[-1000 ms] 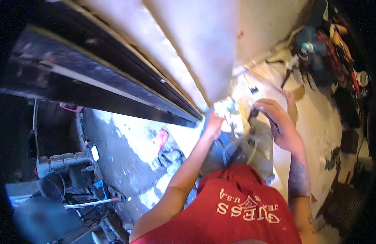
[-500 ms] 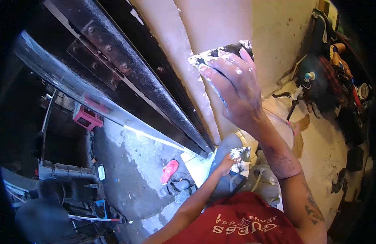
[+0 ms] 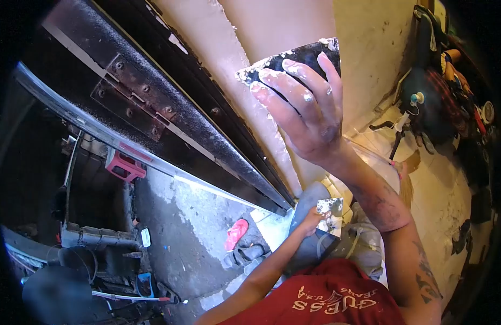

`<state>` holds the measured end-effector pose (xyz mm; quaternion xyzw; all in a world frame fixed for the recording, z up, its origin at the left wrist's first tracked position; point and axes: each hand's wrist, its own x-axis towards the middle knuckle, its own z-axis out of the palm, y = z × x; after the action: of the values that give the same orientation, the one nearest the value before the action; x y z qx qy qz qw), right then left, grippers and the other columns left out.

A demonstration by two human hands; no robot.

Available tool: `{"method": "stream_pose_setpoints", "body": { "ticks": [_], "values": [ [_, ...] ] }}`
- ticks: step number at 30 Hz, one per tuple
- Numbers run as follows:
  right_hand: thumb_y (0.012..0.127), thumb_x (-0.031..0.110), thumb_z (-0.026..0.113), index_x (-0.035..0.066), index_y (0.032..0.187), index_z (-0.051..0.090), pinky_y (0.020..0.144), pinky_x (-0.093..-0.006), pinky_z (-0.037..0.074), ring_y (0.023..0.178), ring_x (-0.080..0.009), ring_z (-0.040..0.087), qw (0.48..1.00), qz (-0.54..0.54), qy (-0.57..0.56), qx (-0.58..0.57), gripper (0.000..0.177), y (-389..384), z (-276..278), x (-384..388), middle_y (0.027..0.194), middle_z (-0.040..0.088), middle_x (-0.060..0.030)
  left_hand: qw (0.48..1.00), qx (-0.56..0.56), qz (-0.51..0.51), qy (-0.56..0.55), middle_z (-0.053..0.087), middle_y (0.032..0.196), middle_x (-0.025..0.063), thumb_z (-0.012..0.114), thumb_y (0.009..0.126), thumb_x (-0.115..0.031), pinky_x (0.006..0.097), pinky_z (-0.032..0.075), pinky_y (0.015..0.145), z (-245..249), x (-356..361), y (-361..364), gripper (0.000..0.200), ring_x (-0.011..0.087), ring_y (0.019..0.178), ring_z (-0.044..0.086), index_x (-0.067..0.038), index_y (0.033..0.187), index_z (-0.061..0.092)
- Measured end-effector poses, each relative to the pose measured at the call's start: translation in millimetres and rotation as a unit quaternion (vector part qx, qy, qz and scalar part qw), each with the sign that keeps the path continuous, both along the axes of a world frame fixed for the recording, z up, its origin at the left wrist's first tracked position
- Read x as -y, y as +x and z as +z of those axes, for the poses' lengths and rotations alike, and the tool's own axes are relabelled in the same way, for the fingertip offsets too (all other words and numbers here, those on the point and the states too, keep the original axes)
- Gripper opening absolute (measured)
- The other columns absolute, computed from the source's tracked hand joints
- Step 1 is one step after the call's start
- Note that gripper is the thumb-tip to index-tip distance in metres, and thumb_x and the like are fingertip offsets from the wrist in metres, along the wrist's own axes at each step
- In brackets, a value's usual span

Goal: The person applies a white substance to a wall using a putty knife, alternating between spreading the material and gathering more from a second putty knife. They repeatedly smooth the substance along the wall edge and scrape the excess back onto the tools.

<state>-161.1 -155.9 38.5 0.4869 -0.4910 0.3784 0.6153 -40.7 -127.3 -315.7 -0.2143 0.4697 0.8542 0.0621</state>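
Observation:
My right hand (image 3: 310,105) is raised against the wall (image 3: 285,27) beside the door frame. Its fingers spread across the back of a dark, flat putty spreader (image 3: 280,65), whose wide edge meets the wall. White putty is smeared on the blade and on the fingertips. Lower down, near my legs, my left hand (image 3: 311,221) grips the edge of a small square plate (image 3: 330,215) with white and dark smears of putty on it. The thumb lies over the plate's near side.
A dark metal door (image 3: 169,135) with a hinge (image 3: 134,97) runs diagonally on the left. Pink slippers (image 3: 237,234) and a red stool (image 3: 125,164) are on the concrete floor. A broom (image 3: 406,173) lies at the right, near hanging bags and clothes (image 3: 440,97).
My right hand and the spreader have moved slightly up and left along the wall. The camera view has shifted a little; my left hand still holds the plate.

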Motion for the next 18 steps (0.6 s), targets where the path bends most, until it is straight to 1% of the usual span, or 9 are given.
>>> {"method": "stream_pose_setpoints", "body": {
  "ticks": [1,7,10,12,14,18],
  "values": [
    [0.07,0.017,0.056,0.016,0.09,0.059,0.086,-0.0497,0.034,0.095,-0.0191,0.046,1.0,-0.001,-0.001,-0.003,0.019,2,4,0,0.1,0.05,0.0011,1.0,-0.006,0.021,-0.009,0.058,0.092,0.0027,0.057,0.078,-0.005,0.0254,0.043,0.072,2,-3,-1,0.023,0.011,0.08,0.053,-0.001,0.101,0.054],
    [0.07,0.018,0.057,0.017,0.089,0.059,0.085,-0.0488,0.034,0.094,-0.0183,0.046,1.0,0.001,-0.017,0.002,0.019,5,13,6,0.099,0.05,0.0025,1.0,-0.001,0.018,-0.004,0.058,0.095,0.0018,0.057,0.078,-0.005,0.025,0.042,0.075,6,-3,-1,0.027,0.0103,0.084,0.052,-0.002,0.104,0.053],
    [0.07,0.019,0.057,0.017,0.088,0.059,0.085,-0.0485,0.034,0.094,-0.0182,0.046,1.0,0.005,-0.023,0.003,0.018,6,17,12,0.099,0.05,0.0026,1.0,-0.002,0.013,-0.018,0.057,0.1,0.0054,0.056,0.08,-0.006,0.0263,0.044,0.076,5,-2,-1,0.029,0.0129,0.087,0.054,-0.001,0.108,0.049],
    [0.07,0.019,0.057,0.017,0.088,0.059,0.085,-0.0483,0.033,0.095,-0.0184,0.046,1.0,0.01,-0.024,0.006,0.018,8,19,15,0.099,0.05,0.0026,0.999,-0.016,0.012,-0.027,0.057,0.098,0.0046,0.056,0.08,-0.007,0.026,0.044,0.075,6,-1,-1,0.029,0.0127,0.086,0.054,-0.001,0.108,0.049],
    [0.07,0.019,0.058,0.016,0.088,0.059,0.085,-0.0481,0.034,0.095,-0.0187,0.046,1.0,0.014,-0.023,0.011,0.018,12,15,18,0.098,0.051,0.0026,0.999,-0.026,0.012,-0.02,0.057,0.097,0.0042,0.056,0.08,-0.007,0.0261,0.044,0.075,5,-1,-1,0.029,0.0127,0.086,0.053,-0.001,0.108,0.049],
    [0.066,0.016,0.062,0.015,0.086,0.061,0.085,-0.0479,0.033,0.096,-0.0191,0.047,0.998,0.036,0.032,0.031,0.02,18,-16,15,0.098,0.052,0.0022,0.999,-0.018,0.018,-0.02,0.057,0.096,0.0039,0.055,0.08,-0.006,0.0262,0.044,0.075,0,-1,-3,0.027,0.0124,0.085,0.053,-0.001,0.106,0.05]
  ]
}}
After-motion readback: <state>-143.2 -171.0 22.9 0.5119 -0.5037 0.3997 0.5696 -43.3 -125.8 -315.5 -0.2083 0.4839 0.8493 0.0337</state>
